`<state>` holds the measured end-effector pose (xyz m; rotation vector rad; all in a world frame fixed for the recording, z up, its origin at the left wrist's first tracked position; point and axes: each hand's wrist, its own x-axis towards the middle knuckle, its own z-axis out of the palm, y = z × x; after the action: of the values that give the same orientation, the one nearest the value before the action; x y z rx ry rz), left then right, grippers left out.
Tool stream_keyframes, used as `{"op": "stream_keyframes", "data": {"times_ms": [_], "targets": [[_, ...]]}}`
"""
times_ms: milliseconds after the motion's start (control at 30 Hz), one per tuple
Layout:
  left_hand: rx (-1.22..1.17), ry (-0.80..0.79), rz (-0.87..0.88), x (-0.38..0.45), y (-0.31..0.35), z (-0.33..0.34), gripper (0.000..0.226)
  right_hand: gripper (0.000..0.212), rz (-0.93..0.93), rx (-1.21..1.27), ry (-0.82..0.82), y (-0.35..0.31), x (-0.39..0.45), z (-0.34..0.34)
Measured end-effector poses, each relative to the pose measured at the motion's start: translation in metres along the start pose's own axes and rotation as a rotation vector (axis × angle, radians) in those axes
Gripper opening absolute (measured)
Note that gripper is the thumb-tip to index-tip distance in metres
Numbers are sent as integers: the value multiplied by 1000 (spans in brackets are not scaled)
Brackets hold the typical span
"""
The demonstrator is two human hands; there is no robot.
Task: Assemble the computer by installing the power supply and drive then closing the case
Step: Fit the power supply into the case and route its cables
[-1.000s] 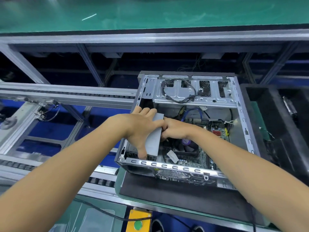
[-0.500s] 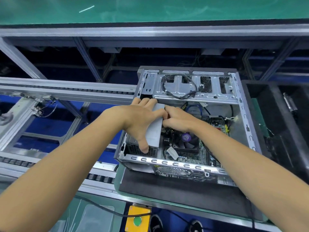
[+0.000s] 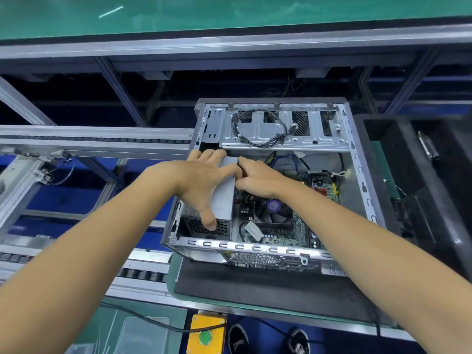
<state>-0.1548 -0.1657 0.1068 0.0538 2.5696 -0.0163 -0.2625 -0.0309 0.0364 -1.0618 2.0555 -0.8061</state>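
Note:
An open computer case (image 3: 362, 190) lies on its side on a black mat, its motherboard (image 3: 283, 236) and CPU fan (image 3: 273, 209) exposed. A grey power supply (image 3: 224, 200) sits in the case's near left corner. My left hand (image 3: 204, 180) grips it across the top, thumb down on its mesh front and fingers over its far end. My right hand (image 3: 258, 178) is beside it at the power supply's far right corner, fingers curled and tucked down; what they hold is hidden. A metal drive cage (image 3: 283, 129) with a looped black cable spans the far end.
A black foam bin (image 3: 421, 175) stands to the right of the case. Conveyor rails (image 3: 97, 141) run off to the left. A yellow box with a green button (image 3: 204, 335) hangs below the near edge. A green bench top (image 3: 229, 14) lies beyond.
Both hands stay on the power supply and have shifted slightly farther into the case. The view has tilted a little, and the case sits higher in frame.

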Motion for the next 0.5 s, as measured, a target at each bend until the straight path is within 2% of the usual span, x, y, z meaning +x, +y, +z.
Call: {"op": "stream_keyframes", "data": {"times_ms": [200, 333, 400, 433, 500], "targets": [[-17, 20, -25, 5, -2, -1, 108, 22, -75, 76, -7, 2, 1, -4], [-19, 3, -9, 5, -2, 7, 116, 39, -83, 188, -130, 4, -4, -7], [-173, -21, 1, 0, -7, 7, 114, 47, -53, 261, -185, 4, -7, -8], [-279, 2, 7, -2, -10, 5, 107, 58, -47, 301, -203, 5, -8, -8], [-524, 147, -22, 3, -12, 5, 85, 79, -41, 382, -225, 6, -9, -8]]}}
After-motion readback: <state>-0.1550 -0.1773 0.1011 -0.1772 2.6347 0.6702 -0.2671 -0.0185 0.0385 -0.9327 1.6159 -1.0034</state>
